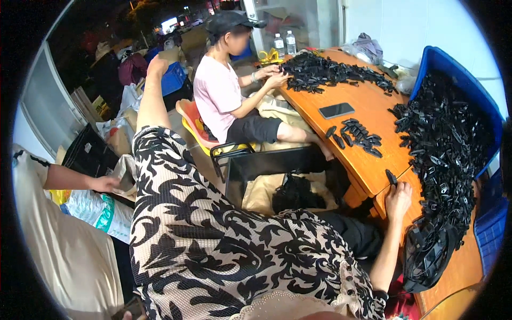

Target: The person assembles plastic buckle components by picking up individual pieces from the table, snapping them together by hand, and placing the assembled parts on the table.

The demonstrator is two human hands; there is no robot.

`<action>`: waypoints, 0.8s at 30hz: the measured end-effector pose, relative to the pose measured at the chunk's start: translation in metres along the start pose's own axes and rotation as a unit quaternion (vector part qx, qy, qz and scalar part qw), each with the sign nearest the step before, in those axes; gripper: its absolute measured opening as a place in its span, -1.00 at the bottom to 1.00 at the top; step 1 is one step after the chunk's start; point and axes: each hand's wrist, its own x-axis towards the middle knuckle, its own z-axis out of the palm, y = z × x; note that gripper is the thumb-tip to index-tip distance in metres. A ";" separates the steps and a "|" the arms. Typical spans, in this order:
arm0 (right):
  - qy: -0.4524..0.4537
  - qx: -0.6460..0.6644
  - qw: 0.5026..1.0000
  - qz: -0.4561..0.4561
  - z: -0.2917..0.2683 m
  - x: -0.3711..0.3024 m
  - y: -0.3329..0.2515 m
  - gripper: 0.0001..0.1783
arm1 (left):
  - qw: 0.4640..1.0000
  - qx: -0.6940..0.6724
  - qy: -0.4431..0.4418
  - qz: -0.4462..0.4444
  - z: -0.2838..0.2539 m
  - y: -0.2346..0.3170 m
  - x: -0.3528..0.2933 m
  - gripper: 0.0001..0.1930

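The right grip [399,200], right of centre in the frame, is drawn narrow, its fingertips closed on the lower end of a black piece [391,176]; the piece juts out above the fingers, near the worktop's [392,152] inner edge. The left grip [157,65] is at the upper left, well off the worktop, beside something tan; I cannot tell whether it holds anything.

Just right of the right grip, a heap [445,176] of black pieces pours from a blue bin [428,61], tipped with its mouth towards the worktop. A dark bundle [429,258] lies at the heap's lower end, its contents unclear. A blue crate [490,224] stands at the right rim.

At centre, below the worktop's edge, a black bin [288,159] holds a tan sack [256,193] and a dark mass [298,194].

Bare wood runs between the right grip and a small group [358,136] of pieces up and left; a phone [336,110] lies beyond. More bare wood separates these from the far heap [325,72], where a co-worker's hands [274,79] rest at its left edge.
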 end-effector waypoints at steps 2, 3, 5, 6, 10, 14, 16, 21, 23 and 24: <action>-0.014 -0.002 1.000 0.008 0.002 0.001 -0.001 -0.81 | 1.000 0.021 0.003 0.002 -0.001 -0.013 0.007 -0.31; -0.034 -0.003 0.999 0.013 0.004 0.003 -0.004 -0.81 | 0.999 0.040 -0.006 0.001 -0.004 -0.031 0.010 -0.28; -0.004 0.011 1.000 0.017 0.000 -0.006 0.005 -0.81 | 0.999 0.044 0.000 0.022 -0.015 -0.033 0.025 -0.26; 0.013 0.013 1.000 0.006 0.001 -0.003 0.001 -0.81 | 0.999 0.032 -0.001 0.013 0.002 -0.038 0.025 -0.30; -0.002 0.033 0.999 0.020 0.002 -0.002 0.010 -0.81 | 0.994 0.096 -0.001 0.054 -0.030 -0.056 0.038 -0.40; -0.025 -0.016 0.999 0.019 -0.001 0.005 -0.009 -0.81 | 0.893 0.377 -0.017 0.245 0.035 -0.025 -0.003 -0.55; -0.021 -0.022 0.999 0.027 -0.007 0.000 -0.003 -0.81 | 0.950 0.256 -0.014 0.178 0.033 0.008 -0.014 -0.55; -0.007 0.031 0.999 -0.003 -0.004 0.003 -0.002 -0.81 | 0.981 0.176 0.000 0.077 -0.053 -0.051 -0.011 -0.48; -0.013 0.019 1.000 -0.001 -0.005 0.000 -0.004 -0.81 | 0.963 0.233 -0.043 0.128 -0.031 -0.060 -0.009 -0.40; -0.021 -0.018 1.000 0.013 -0.013 0.001 -0.011 -0.81 | 0.994 0.092 -0.050 0.039 0.019 -0.036 -0.019 -0.38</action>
